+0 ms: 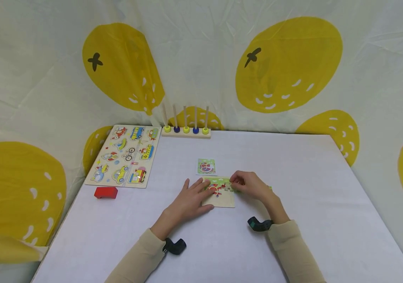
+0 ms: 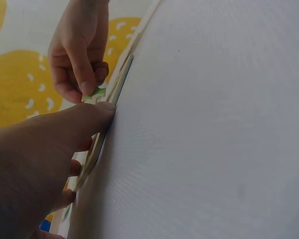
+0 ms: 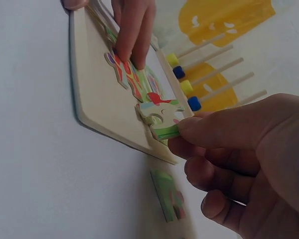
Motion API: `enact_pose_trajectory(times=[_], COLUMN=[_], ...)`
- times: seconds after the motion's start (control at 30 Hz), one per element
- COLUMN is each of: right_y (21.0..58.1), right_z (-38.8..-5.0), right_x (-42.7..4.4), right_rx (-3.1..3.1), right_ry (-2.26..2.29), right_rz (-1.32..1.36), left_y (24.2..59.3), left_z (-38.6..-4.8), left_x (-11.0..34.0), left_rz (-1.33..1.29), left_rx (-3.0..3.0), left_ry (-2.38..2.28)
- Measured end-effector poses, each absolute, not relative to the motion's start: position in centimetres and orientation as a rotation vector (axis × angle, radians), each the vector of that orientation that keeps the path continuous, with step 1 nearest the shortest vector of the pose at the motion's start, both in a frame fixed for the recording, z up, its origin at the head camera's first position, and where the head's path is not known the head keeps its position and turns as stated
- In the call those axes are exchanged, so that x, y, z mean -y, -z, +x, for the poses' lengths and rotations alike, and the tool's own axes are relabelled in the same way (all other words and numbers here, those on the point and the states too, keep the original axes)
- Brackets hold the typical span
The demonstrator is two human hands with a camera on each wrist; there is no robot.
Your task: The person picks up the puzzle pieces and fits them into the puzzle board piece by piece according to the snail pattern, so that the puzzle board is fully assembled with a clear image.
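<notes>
A small wooden puzzle board lies in front of the person, partly filled with pieces showing a red picture on green. The left hand rests on its left side, fingers spread over the joined pieces, thumb at the near edge. Between thumb and index finger the right hand pinches a green and white jigsaw piece, held over the board's right part. Another green piece lies on the table right of the board, mostly hidden by the right hand in the head view.
Behind the board lies a small picture card. A peg stand with yellow and blue beads stands at the back edge. To the left are a vehicle puzzle board and a red block. A fruit-patterned cloth hangs behind the table.
</notes>
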State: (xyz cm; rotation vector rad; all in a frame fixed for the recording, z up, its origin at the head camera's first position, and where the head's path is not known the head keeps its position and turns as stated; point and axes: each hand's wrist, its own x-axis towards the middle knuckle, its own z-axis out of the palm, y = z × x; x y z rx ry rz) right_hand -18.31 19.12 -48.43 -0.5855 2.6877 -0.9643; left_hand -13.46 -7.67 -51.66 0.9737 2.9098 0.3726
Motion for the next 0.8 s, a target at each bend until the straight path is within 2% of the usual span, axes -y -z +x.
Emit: enact_pose_trajectory(times=[0.8], right_y=[48.9], right_z=[-18.2], right_x=[-17.8], right_rx=[-2.656], right_ry=[0.927], right_rz=[-0.703], left_y=[51.5], left_z=[-13.6], left_x=[7.7], left_rz=[0.976], left_rx=[-2.906], left_ry=[-0.359])
